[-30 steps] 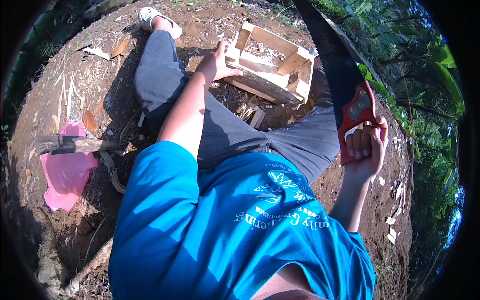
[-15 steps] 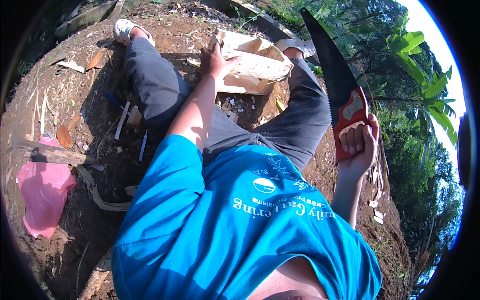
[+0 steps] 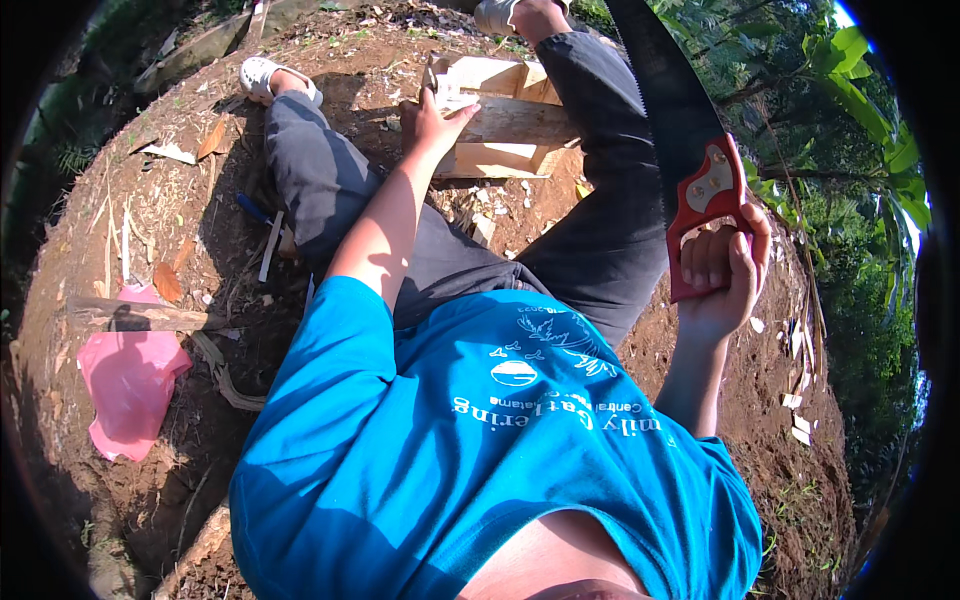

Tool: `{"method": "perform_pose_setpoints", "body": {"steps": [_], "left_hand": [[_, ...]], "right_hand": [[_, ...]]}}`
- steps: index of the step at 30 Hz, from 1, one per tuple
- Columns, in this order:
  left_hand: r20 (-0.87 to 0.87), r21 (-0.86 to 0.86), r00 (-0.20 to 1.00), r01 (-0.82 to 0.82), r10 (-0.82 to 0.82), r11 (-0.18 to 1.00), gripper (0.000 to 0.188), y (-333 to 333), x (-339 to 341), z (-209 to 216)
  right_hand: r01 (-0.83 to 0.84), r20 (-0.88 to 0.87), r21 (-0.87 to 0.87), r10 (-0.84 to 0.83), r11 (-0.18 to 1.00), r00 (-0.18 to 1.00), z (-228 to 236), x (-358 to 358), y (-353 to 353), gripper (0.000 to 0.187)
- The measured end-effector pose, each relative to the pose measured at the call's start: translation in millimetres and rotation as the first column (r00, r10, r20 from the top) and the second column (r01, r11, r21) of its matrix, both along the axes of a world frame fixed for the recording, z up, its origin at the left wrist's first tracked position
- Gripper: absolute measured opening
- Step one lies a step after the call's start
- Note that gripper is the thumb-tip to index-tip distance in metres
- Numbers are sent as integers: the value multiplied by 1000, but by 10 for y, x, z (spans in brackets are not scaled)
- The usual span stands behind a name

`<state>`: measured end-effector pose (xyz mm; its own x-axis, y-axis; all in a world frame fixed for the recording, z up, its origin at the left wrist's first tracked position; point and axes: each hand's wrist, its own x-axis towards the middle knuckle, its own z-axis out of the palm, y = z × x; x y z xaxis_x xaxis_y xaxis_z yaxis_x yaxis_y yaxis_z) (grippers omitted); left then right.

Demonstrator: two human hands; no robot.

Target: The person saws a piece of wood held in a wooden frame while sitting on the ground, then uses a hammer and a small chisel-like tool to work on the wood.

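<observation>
My right hand (image 3: 722, 275) grips the saw (image 3: 680, 130) tight, blade pointing up. My left hand (image 3: 432, 118) presses flat on the wood (image 3: 510, 130).

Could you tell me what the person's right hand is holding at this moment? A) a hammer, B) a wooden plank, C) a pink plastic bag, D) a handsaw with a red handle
D: the right hand grips the red handle of a handsaw, its dark toothed blade raised.

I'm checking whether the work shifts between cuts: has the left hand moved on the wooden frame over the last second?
Cannot tell. The camera swings, so everything shifts in view. The left hand rests on the near edge of the wooden frame, as before.
</observation>
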<state>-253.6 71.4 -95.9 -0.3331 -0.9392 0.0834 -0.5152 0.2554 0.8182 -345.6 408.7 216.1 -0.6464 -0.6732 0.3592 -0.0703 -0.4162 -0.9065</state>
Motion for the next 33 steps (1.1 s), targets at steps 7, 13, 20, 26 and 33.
{"method": "perform_pose_setpoints", "body": {"steps": [7, 13, 20, 26, 33], "left_hand": [[-220, 76, 975, 44, -27, 996, 85, -78, -12, -113], [-384, -19, 923, 35, -40, 999, 69, -158, 108, -412], [-513, 497, 851, 184, 116, 848, 32, -74, 521, 203], [-590, 472, 803, 266, 77, 841, 33, -138, 509, 183], [-536, 356, 844, 249, -22, 901, 37, -201, 432, 216]], "right_hand": [[-128, 141, 114, 111, 985, 984, -290, -10, -110, 39], [-358, 287, 233, 288, 904, 914, -528, 120, -278, 33], [-389, 201, 392, 335, 833, 920, -703, 296, -716, 25], [-311, 89, 408, 301, 858, 949, -818, 446, -1058, 22], [-142, -200, 433, 248, 890, 948, -829, 516, -1194, 28]]}}
